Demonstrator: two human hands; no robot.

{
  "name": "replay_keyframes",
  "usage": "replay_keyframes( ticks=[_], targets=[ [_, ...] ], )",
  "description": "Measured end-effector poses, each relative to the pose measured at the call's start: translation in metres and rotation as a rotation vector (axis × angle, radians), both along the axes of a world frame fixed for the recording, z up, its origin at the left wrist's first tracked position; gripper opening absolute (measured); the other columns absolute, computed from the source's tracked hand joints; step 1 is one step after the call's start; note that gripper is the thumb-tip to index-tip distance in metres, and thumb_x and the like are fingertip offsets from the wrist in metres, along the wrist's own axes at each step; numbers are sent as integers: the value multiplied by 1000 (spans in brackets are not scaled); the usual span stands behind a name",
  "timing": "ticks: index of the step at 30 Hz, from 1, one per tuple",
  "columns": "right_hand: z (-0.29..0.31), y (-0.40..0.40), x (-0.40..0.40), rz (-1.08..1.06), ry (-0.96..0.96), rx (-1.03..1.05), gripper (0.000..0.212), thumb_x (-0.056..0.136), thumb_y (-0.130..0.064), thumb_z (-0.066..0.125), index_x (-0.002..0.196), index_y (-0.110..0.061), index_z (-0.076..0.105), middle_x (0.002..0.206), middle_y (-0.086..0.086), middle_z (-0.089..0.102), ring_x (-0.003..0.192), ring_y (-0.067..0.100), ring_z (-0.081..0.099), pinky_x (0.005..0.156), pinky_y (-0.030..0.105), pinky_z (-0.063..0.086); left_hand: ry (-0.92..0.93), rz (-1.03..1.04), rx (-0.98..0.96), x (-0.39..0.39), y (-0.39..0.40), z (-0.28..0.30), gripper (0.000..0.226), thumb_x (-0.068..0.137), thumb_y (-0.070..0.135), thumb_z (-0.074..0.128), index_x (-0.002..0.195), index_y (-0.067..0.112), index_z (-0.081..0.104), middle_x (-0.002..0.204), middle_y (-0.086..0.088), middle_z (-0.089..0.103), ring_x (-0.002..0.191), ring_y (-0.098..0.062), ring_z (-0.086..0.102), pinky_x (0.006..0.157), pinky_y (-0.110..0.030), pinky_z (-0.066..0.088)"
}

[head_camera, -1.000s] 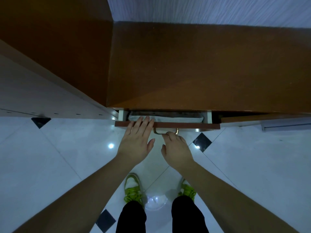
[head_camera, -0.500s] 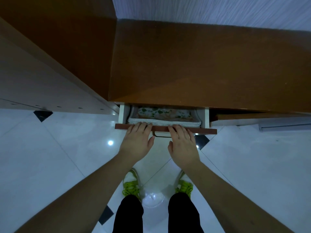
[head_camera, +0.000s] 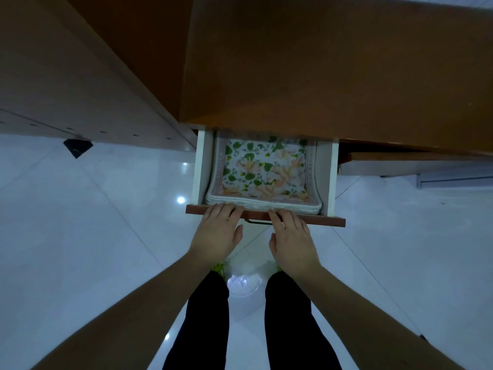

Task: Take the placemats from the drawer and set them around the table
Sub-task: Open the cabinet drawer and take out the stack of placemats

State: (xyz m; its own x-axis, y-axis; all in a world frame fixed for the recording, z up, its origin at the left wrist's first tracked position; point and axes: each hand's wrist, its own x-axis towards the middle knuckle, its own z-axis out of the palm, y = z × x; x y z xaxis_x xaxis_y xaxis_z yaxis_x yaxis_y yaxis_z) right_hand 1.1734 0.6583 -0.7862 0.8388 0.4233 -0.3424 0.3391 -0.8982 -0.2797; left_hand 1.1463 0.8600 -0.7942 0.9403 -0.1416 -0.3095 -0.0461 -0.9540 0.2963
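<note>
A drawer (head_camera: 326,221) with a reddish-brown front and white side walls stands pulled out from under a brown wooden cabinet top (head_camera: 320,76). Inside lies a stack of placemats (head_camera: 264,169); the top one shows green leaves and pale orange flowers inside a patterned border. My left hand (head_camera: 217,232) and my right hand (head_camera: 292,236) sit side by side on the drawer front, fingers hooked over its upper edge and touching the stack's near edge. The metal handle (head_camera: 257,222) shows between the two hands. The stack's far end is hidden under the cabinet top.
A tall wooden panel (head_camera: 80,89) rises on the left of the drawer. Another drawer front (head_camera: 400,158) sits shut to the right. Below lies glossy white tile floor (head_camera: 93,236) with small black diamond insets. My legs in black trousers (head_camera: 205,316) stand just behind the drawer.
The drawer has slid out toward me, exposing the floral placemat. My right hand moved from the handle up to the front's top edge beside my left hand.
</note>
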Motion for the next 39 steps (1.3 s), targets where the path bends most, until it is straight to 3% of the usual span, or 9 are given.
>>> replay_keyframes(
  ticks=[8,12,16,22,26,29,31,34,39],
  targets=[
    [9,5,-7,-16,119,-50,51,73,-11,69,124,-7,63,113,12,64,100,33,63,87,45,51,110,-26,-37,0,4,11,45,85,35,41,108,14,73,100,-4,73,89,-29,68,80,-41,54],
    [10,4,9,12,159,-61,39,88,-15,58,127,-11,61,119,11,61,107,34,58,92,43,43,144,-60,-125,19,15,5,42,89,33,40,99,14,76,98,-7,74,87,-31,70,72,-41,58],
    [5,1,34,15,211,-13,31,98,-19,47,125,-17,64,119,7,61,110,30,57,92,37,41,259,-33,-134,49,23,8,26,98,24,56,117,13,69,119,-8,64,109,-27,60,81,-34,48],
    [-1,3,60,-84,223,39,45,98,-19,47,143,-18,47,141,8,49,127,31,45,106,43,34,400,-86,7,80,27,-3,56,86,32,74,136,15,54,135,-8,50,127,-27,45,100,-38,43],
    [-12,5,76,-46,415,-65,50,102,-24,40,151,-22,34,157,6,33,139,31,36,113,44,31,571,-191,93,97,23,-14,60,90,36,71,141,16,48,135,-10,53,123,-28,50,96,-39,48],
    [-20,7,82,-24,514,-104,50,103,-29,37,153,-26,31,149,11,44,129,33,47,107,42,40,652,-322,167,106,17,-20,48,94,31,66,136,16,49,130,-10,57,118,-27,56,85,-34,47],
    [-21,10,83,-15,542,-122,49,105,-30,35,153,-26,29,131,14,58,110,32,57,91,36,47,646,-385,208,109,14,-23,39,96,28,63,131,15,53,126,-8,59,113,-26,58,75,-32,43],
    [-17,13,84,-4,528,-134,46,106,-28,32,152,-24,31,109,14,66,82,26,55,69,29,42,643,-488,265,112,12,-22,34,97,27,61,128,14,56,121,-7,60,107,-27,62,73,-34,47],
    [-14,14,83,-27,528,-133,45,106,-28,33,150,-24,33,120,16,63,105,33,60,82,34,46,534,-638,319,112,12,-20,25,93,13,59,118,13,63,105,-5,66,89,-24,66,64,-34,52]
  ],
)
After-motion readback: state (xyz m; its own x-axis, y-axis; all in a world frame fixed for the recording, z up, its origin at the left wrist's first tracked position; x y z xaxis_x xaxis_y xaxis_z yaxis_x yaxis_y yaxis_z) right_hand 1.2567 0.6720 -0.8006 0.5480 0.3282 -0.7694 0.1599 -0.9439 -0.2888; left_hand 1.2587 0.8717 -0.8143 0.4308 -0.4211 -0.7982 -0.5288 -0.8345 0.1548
